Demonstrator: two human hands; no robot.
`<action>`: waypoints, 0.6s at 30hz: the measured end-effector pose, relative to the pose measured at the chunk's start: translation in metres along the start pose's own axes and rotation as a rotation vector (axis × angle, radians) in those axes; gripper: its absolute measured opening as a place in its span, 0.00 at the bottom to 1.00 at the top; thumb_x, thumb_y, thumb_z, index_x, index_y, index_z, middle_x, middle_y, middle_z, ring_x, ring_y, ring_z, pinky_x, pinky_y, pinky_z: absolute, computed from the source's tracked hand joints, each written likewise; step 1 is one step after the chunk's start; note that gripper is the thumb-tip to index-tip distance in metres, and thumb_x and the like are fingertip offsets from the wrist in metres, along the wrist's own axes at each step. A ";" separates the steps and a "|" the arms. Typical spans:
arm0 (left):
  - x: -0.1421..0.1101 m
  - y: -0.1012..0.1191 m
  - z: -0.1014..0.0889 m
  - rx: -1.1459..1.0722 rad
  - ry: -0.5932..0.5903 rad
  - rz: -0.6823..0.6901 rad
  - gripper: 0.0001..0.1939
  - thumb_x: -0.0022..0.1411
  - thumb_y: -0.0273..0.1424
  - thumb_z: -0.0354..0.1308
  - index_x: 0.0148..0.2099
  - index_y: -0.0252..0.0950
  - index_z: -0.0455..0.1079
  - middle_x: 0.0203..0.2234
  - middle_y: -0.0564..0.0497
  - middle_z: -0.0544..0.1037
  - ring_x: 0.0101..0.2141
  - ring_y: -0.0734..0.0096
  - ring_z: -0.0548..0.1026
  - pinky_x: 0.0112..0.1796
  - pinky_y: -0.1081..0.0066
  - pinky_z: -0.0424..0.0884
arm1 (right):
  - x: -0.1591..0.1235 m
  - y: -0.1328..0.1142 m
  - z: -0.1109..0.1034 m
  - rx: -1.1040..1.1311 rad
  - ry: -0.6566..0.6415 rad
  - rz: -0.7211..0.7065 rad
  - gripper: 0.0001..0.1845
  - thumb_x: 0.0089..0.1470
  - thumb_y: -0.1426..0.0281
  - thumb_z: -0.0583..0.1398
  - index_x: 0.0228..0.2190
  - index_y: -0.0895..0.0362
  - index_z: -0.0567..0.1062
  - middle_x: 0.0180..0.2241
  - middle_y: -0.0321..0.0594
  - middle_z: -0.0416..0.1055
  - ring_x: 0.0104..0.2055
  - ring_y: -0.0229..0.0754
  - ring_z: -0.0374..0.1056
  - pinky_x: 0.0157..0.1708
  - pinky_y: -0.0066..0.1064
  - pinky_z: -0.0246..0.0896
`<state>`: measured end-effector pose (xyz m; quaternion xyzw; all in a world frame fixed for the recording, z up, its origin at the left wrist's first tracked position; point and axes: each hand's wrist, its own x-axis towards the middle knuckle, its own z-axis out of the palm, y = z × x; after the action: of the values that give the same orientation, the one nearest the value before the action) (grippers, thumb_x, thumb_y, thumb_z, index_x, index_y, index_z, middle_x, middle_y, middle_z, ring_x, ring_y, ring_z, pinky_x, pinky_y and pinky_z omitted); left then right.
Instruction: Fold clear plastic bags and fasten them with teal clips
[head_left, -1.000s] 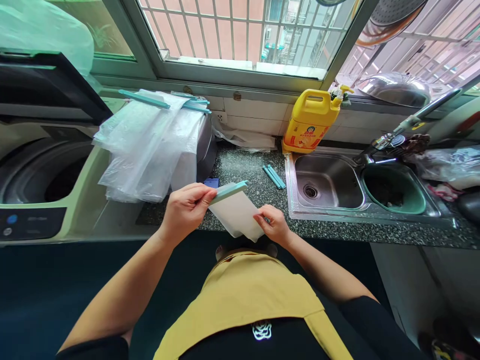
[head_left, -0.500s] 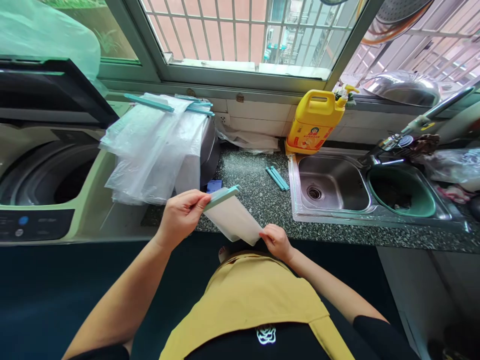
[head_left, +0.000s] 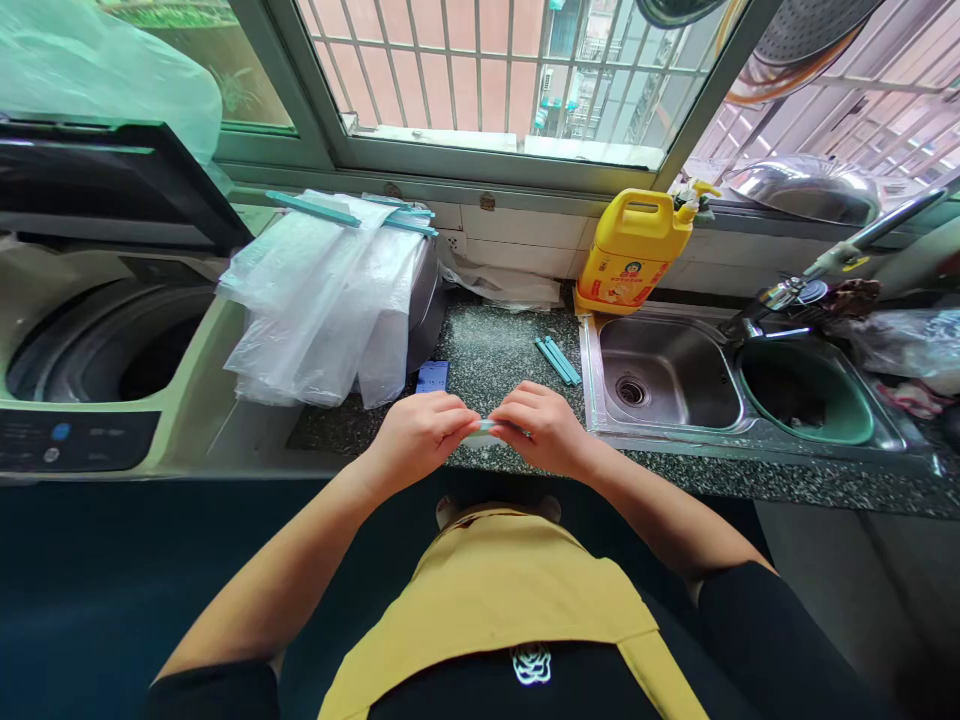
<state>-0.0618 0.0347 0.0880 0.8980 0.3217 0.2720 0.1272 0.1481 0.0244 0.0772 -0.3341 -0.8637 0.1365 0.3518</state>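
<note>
Above the counter's front edge, my left hand [head_left: 420,435] and my right hand [head_left: 544,428] meet almost fingertip to fingertip. Both are closed, pinching a short teal bag sealing clip [head_left: 482,428], of which only a sliver shows between the fingers. The small frosted plastic bag under that clip is hidden now. Left of my hands, a pile of clear plastic bags [head_left: 311,310] hangs down, with a long teal clip [head_left: 315,208] across its top. Two or more loose teal clips [head_left: 558,360] lie on the speckled counter [head_left: 491,340] near the sink.
A top-loading washing machine [head_left: 191,370] stands open at the left. On the right, the steel sink [head_left: 667,375] holds a green basin [head_left: 806,395], and a yellow jug [head_left: 634,250] stands behind it. A blue packet [head_left: 432,377] lies just beyond my left hand.
My right hand has come up from the bag's lower end to the clip, beside my left hand. The clip has turned roughly level, and the bag has dropped from sight.
</note>
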 end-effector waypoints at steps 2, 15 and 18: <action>-0.006 -0.008 -0.003 -0.126 0.144 -0.068 0.15 0.61 0.42 0.55 0.42 0.37 0.74 0.32 0.47 0.79 0.33 0.68 0.74 0.38 0.69 0.70 | 0.003 0.001 -0.001 0.017 0.033 0.007 0.13 0.60 0.66 0.54 0.28 0.55 0.75 0.26 0.40 0.73 0.29 0.40 0.64 0.32 0.35 0.61; -0.022 -0.003 0.070 -0.910 0.069 -0.745 0.32 0.46 0.59 0.56 0.24 0.31 0.70 0.19 0.51 0.71 0.22 0.74 0.66 0.24 0.74 0.63 | 0.012 0.004 -0.017 0.158 0.349 0.192 0.09 0.58 0.66 0.57 0.29 0.55 0.74 0.28 0.39 0.73 0.31 0.39 0.67 0.32 0.33 0.62; -0.021 0.001 0.072 -0.975 0.095 -0.753 0.30 0.44 0.58 0.60 0.26 0.31 0.72 0.21 0.51 0.73 0.23 0.74 0.67 0.25 0.74 0.64 | 0.009 0.007 -0.017 0.173 0.372 0.214 0.09 0.58 0.66 0.57 0.29 0.55 0.75 0.28 0.39 0.73 0.31 0.39 0.67 0.32 0.33 0.62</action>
<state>-0.0339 0.0169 0.0210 0.5483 0.4607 0.3637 0.5957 0.1583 0.0357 0.0911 -0.4120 -0.7288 0.1826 0.5156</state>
